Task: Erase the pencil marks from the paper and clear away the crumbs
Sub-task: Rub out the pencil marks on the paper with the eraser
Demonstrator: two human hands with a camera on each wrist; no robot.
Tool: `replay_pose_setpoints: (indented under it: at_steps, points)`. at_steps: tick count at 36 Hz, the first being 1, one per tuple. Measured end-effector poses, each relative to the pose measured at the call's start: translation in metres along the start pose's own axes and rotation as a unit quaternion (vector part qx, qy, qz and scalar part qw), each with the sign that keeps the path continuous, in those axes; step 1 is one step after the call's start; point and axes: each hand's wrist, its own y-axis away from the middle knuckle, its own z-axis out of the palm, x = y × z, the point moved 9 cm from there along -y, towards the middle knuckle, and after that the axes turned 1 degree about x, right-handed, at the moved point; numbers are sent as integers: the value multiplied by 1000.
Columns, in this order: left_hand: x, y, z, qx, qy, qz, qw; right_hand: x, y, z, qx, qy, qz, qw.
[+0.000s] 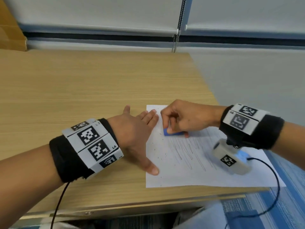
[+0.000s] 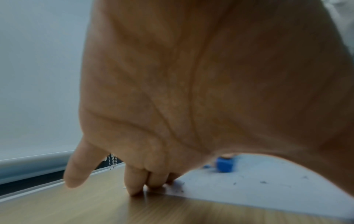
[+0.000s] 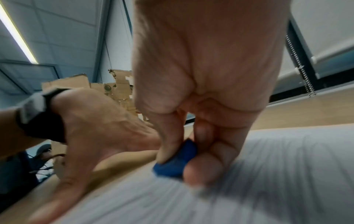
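A white sheet of paper [image 1: 189, 171] lies at the desk's right front corner, with grey pencil strokes [image 1: 194, 154] across its middle. My right hand [image 1: 183, 119] pinches a blue eraser [image 1: 171, 133] and presses it on the paper's upper left part; the same eraser [image 3: 175, 163] shows between thumb and fingers in the right wrist view. My left hand [image 1: 140, 129] lies flat with spread fingers on the paper's left edge, holding it down. Dark eraser crumbs [image 1: 162, 156] are scattered on the sheet left of the strokes. The left wrist view shows the eraser [image 2: 224, 164] and crumbs [image 2: 264, 181].
The wooden desk [image 1: 82, 90] stretches left and back. Its right edge [image 1: 208, 86] runs close past the paper, with grey and blue floor beyond. A roller-blind bead chain [image 1: 175, 40] hangs at the wall. A cardboard box [image 1: 9, 30] stands at the far left.
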Motion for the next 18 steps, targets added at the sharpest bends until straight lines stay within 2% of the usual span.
replay_pose_setpoints:
  at_steps: [2,3,7,9,11,14,15,18]
  points:
    - [0,-2,0,0,-2,-1,1000,-1,5,11,-45,9,1,999]
    - [0,-2,0,0,-3,0,1000,-3,5,10,-44,16,-1,999]
    - [2,-2,-1,-6,-6,1,1000,-3,-2,-12,47,42,1,998]
    - [2,-2,0,-6,-7,1,1000,-2,0,-12,65,32,0,997]
    - [2,-2,0,1,-8,2,1000,-2,6,-1,33,12,-7,999]
    - [2,-4,-1,10,-16,1,1000,-6,18,21,-63,7,-8,998]
    - [2,-4,-1,11,-19,1,1000,-7,19,23,-74,13,-7,997]
    - [3,-5,-2,8,-22,1,1000,-10,12,10,-14,17,-3,1000]
